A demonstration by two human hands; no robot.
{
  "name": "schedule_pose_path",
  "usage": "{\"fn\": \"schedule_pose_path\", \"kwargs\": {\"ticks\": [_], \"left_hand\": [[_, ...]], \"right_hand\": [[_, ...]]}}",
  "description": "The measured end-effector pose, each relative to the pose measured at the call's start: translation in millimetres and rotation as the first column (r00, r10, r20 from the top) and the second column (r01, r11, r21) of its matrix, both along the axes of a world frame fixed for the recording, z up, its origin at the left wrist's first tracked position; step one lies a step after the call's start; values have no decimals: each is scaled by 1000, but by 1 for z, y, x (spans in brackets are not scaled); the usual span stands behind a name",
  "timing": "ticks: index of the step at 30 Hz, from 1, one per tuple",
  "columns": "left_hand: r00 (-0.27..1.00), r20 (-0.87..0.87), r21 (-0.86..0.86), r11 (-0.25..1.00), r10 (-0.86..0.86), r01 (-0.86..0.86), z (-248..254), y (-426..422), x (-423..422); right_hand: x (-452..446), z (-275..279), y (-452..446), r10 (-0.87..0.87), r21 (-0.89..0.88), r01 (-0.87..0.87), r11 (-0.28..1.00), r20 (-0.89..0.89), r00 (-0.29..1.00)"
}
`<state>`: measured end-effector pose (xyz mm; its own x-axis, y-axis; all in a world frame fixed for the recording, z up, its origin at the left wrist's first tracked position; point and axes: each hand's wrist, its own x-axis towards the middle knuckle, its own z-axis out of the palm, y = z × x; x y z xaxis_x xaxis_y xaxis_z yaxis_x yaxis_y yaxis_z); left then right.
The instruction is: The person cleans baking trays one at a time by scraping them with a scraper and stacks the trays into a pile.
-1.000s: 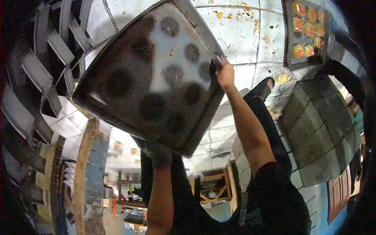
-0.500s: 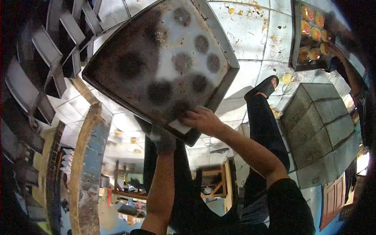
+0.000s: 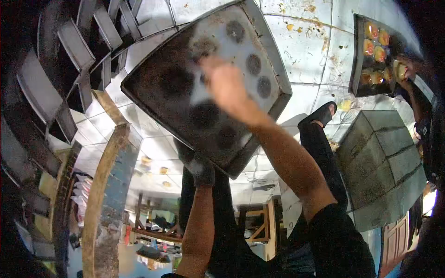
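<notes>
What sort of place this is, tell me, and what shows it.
Probably a small bakery's workroom: a large, stained metal tray, a smaller tray of yellow-orange, bun-like items, and many crisscrossed dark trays at picture left.

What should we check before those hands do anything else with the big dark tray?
1. Left hand holding the big tray: ok, it grips the near edge.
2. Right hand touching the tray: cannot tell, it is blurred over the surface.
3. Tray surface free of marks: not ok, dark round spots show.
4. Floor free of mess: not ok, yellow-brown bits lie there.
5. Orange-yellow food apart from the big tray: ok, it sits in another tray.
</notes>
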<state>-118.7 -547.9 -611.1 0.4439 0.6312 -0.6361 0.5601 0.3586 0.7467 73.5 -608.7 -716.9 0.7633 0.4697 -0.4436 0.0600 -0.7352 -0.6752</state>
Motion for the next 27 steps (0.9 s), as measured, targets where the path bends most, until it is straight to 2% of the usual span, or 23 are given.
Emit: {"fn": "schedule_pose_path", "kwargs": {"ticks": [1, 2, 3, 5, 7, 9, 10, 12, 13, 14, 15, 16, 18, 20, 21, 23, 25, 27], "left_hand": [[1000, -15, -6, 1000, 9, -9, 0, 0, 3], [1000, -6, -8, 1000, 15, -15, 0, 0, 3], [997, -45, -30, 998, 56, -58, 2, 2, -1], [993, -75, -53, 994, 96, -100, -4, 8, -7], [993, -114, -68, 997, 22, -30, -17, 18, -14], [991, -106, -93, 992, 77, -87, -17, 16, -13], [986, -92, -118, 982, 138, -148, -14, 12, -13], [991, -67, -86, 989, 117, -123, -18, 5, -26], [995, -38, -46, 994, 97, -99, -21, 3, -29], [995, -22, -50, 994, 101, -102, -21, 1, -25], [993, 13, -31, 992, 120, -120, -22, -3, -18], [990, 47, -16, 991, 136, -135, -20, -8, -13], [989, 87, -87, 990, 116, -108, -8, -12, -3], [985, 146, -143, 987, 89, -68, 2, -8, -3], [994, 73, -40, 996, -76, 79, 0, -3, -21], [970, 19, 78, 968, -242, 240, 50, -5, -3], [980, 54, 346, 924, -191, 161, 153, -13, 58], [967, 5, 455, 862, -254, 224, 226, 3, 54]], "right_hand": [[-14, 8, 2, 184, 75, -185, 980, 17, 983], [-23, 7, 0, 89, 294, -165, 941, 255, 963], [-20, -10, -6, 91, 286, -166, 944, 258, 962], [14, -69, -31, 17, -42, -11, 999, 129, 992], [61, -118, -50, -167, -60, 188, 980, 256, 952], [87, -146, -61, -179, -155, 236, 959, 313, 933], [84, -146, -65, -178, -159, 236, 959, 312, 933], [87, -136, -72, -176, -164, 199, 966, 145, 974], [74, -119, -67, -170, -310, 161, 937, 0, 985], [44, -87, -66, -92, -197, 105, 975, 72, 993], [4, -72, -76, 43, -133, -40, 990, 22, 999], [-42, -46, -82, 25, 10, -25, 1000, -70, 997], [-123, 8, -104, 125, 89, -106, 990, -245, 961], [-123, 90, -117, 75, 73, -46, 996, -467, 881], [-121, 116, -126, 67, 75, -37, 996, -445, 893], [-106, 166, -154, -55, 138, 103, 985, -318, 947], [-74, 232, -172, -186, 140, 226, 964, -252, 950], [-41, 307, -181, -248, 242, 281, 929, -158, 956]]}}
